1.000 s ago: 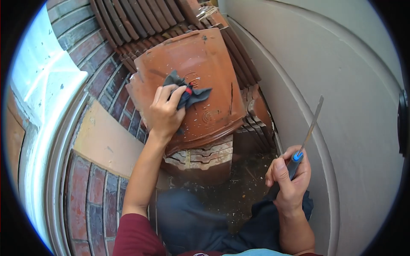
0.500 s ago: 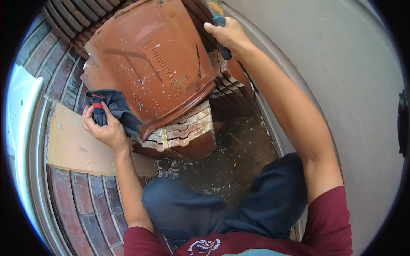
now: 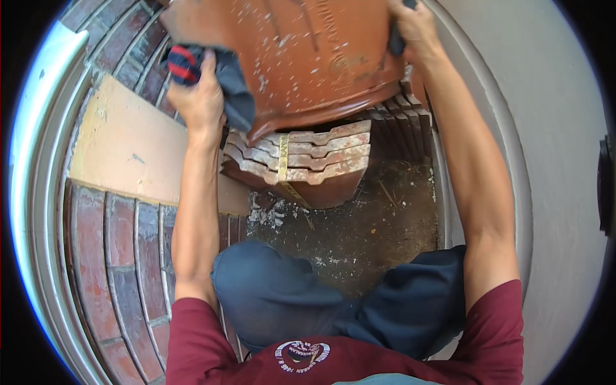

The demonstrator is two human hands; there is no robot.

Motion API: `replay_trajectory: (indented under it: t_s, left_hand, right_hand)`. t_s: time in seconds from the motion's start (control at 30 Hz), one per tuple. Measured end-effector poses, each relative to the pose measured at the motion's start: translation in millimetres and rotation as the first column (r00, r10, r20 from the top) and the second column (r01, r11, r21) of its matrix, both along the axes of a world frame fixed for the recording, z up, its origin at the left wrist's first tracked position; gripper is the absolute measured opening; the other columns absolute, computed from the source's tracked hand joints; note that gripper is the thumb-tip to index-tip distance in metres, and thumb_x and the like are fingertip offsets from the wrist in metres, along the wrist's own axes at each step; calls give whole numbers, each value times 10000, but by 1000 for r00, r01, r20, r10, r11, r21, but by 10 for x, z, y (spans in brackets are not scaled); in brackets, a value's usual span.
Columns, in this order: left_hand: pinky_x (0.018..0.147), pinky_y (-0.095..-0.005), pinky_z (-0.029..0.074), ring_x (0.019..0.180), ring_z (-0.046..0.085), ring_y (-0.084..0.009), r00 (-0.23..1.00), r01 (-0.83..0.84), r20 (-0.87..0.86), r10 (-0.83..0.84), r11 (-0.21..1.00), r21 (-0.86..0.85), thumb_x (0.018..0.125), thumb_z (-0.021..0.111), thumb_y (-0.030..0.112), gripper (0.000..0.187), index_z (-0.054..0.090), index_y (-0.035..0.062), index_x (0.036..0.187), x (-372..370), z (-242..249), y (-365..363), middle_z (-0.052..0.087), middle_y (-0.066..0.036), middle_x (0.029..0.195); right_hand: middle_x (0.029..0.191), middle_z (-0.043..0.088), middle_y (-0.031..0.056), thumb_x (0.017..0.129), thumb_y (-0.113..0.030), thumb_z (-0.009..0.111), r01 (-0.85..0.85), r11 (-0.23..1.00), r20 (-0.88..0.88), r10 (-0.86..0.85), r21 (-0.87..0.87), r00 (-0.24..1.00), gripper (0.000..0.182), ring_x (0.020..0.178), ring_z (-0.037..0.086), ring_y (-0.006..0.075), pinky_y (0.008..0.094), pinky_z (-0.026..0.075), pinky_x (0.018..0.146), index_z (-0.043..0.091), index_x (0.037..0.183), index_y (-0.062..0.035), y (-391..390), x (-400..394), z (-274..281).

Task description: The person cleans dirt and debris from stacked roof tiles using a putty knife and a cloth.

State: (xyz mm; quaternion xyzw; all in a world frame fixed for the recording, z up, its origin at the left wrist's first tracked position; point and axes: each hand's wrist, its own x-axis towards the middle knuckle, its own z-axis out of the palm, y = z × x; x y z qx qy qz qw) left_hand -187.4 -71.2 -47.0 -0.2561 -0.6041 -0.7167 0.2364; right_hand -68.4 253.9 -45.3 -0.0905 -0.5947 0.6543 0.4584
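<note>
Currently, both hands grip the large speckled terracotta roof tile (image 3: pixel 301 58) above a strapped tile stack (image 3: pixel 298 157): left hand (image 3: pixel 202 96) clamped on its edge with a dark grey cloth (image 3: pixel 228 86); right hand (image 3: pixel 414 29) closed around the opposite edge. White specks remain; cleaning appears unfinished.

both hands (image 3: pixel 202 96) raised, roof tile (image 3: pixel 301 58) lifted nearer
</note>
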Motion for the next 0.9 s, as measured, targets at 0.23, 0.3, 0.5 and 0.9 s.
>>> replay_trajectory:
  t_s: [0.23, 0.3, 0.5, 0.9]
  left_hand:
    - [727, -245, 474, 789, 566, -59, 980, 165, -109, -164, 986, 0, 909, 811, 100, 137, 717, 27, 975, -537, 119, 431, 672, 49, 916]
    - [726, -242, 470, 785, 559, -54, 974, 206, -98, -207, 978, -20, 909, 816, 109, 136, 722, 28, 964, -629, 106, 490, 667, 55, 910]
    - [731, -245, 485, 778, 564, -52, 986, 125, -107, -127, 992, -28, 907, 790, 93, 110, 724, 8, 929, -669, -91, 417, 677, 46, 864]
    - [729, -229, 474, 799, 569, -45, 992, 120, -34, -122, 991, -62, 902, 811, 109, 139, 757, 10, 985, -579, -177, 317, 698, 49, 925]
  right_hand:
    - [1058, 734, 63, 1046, -280, 625, 29, 999, -89, -27, 21, 996, 328, 939, 685, 177, 327, 550, 846, 664, 1235, -15, 151, 186, 42]
    - [1060, 726, 62, 1050, -263, 616, 94, 995, -115, -96, -24, 989, 300, 933, 686, 176, 324, 550, 845, 660, 1209, -14, -46, 213, 38]
    - [939, 663, 48, 961, -267, 747, 318, 946, 123, -309, -60, 943, 301, 805, 616, 152, 330, 524, 731, 614, 1052, -12, -144, 182, -71]
    - [994, 683, 122, 958, -298, 737, 345, 934, 238, -314, -98, 919, 371, 861, 660, 190, 363, 546, 759, 588, 1056, 27, -296, 268, -202]
